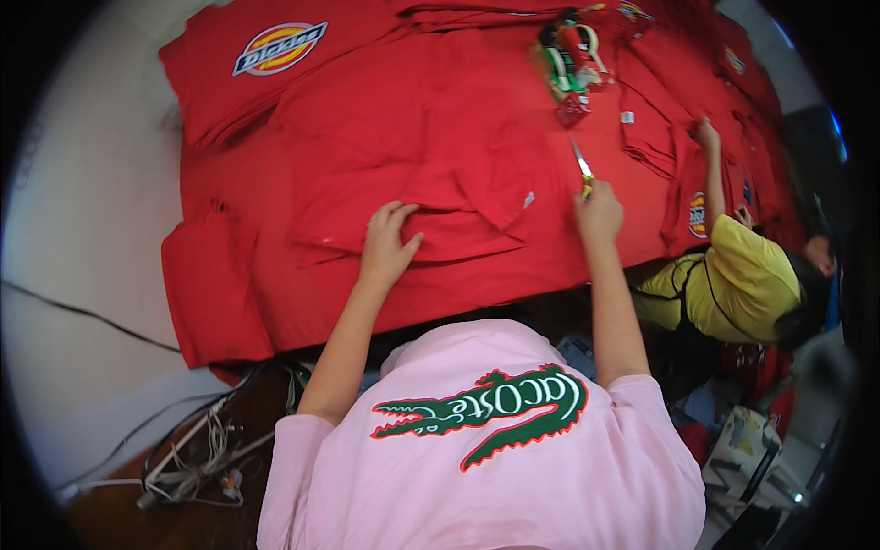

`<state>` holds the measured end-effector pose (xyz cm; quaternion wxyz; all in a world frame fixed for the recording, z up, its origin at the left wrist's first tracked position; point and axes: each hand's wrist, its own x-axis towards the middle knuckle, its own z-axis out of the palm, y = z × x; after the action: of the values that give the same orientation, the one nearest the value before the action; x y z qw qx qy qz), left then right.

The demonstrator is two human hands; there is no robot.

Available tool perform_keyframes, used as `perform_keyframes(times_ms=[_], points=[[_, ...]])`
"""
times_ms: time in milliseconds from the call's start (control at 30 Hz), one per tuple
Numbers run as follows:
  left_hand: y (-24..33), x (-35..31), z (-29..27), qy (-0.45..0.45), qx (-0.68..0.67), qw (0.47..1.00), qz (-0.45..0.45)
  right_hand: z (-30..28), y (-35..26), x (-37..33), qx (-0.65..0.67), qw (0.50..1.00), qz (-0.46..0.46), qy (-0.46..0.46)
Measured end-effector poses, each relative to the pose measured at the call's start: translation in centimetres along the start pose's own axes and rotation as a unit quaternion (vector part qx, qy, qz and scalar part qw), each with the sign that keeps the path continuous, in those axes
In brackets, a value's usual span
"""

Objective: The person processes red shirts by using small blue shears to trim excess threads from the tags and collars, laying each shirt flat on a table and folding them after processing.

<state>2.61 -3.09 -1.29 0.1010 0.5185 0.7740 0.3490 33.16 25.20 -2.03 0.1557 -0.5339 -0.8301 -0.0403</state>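
A red garment [367, 174], seemingly a T-shirt, lies spread on the red-covered table in front of me. My left hand [390, 240] rests on its near edge, fingers and thumb apart, beside a fold in the cloth. In my right hand [599, 213] is a pair of scissors [584, 167], the fingers closed round its yellow handles. The blades point away from me, just right of the garment and apart from it. A small white tag [529, 198] shows on the garment's right part.
A folded red shirt with a printed badge [280, 49] lies far left. Tape rolls [573, 60] and small items are clustered at the back. On the right, a person in a yellow shirt [747, 280] reaches over more red garments [646, 110]. Cables [206, 454] hang at lower left.
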Motion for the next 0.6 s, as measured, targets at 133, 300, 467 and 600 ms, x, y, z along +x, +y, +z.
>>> perform_keyframes(times_ms=[133, 300, 467, 600], points=[[-1.4, 0.9, 0.6, 0.009, -0.001, 1.000, -0.007, -2.0, -12.1, -2.0, 0.232, 0.956, -0.173, -0.038], [0.4, 2.5, 2.5, 0.035, -0.021, 0.999, 0.000, 2.4, -18.6, -2.2, 0.164, 0.970, -0.112, -0.142], [-1.8, 4.8, 0.2, 0.127, 0.040, 0.991, 0.026, -10.7, -21.2, -0.7, 0.618, 0.732, -0.083, -0.273], [0.2, 4.8, -9.3, 0.160, -0.264, 0.949, -0.067, -24.9, -14.6, -2.3, 0.837, 0.372, -0.130, -0.379]])
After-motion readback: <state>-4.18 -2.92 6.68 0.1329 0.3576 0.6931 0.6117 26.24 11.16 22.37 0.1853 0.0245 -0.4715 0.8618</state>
